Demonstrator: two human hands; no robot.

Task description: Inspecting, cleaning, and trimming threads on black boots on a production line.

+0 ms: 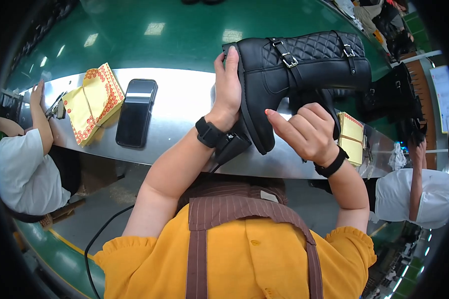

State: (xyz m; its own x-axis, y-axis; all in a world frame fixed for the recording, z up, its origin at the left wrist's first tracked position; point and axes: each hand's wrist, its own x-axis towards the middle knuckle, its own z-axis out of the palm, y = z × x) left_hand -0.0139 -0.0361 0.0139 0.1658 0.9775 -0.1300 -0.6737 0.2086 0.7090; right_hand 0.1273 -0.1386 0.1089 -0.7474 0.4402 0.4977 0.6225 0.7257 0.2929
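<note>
A black boot (279,67) with a quilted shaft and buckled straps lies sideways in the air above the metal table. Its sole faces left, its toe points towards me and its shaft reaches right. My left hand (228,87) is closed on the heel end, thumb along the sole edge. Just right of the toe, apart from the boot, my right hand (307,130) is closed with its fingers curled and its thumb stretched out. An orange-red spot shows at the thumb tip; what the fingers hold, if anything, is hidden. Part of another black boot (329,107) shows behind.
On the metal table (184,99) lie a dark phone (137,114), banded yellow-and-red papers (92,107) and another such bundle (351,137). A black corded object (233,148) sits by my left wrist. Co-workers in white sit left (27,169) and right (399,197); more boots (391,92) stand right.
</note>
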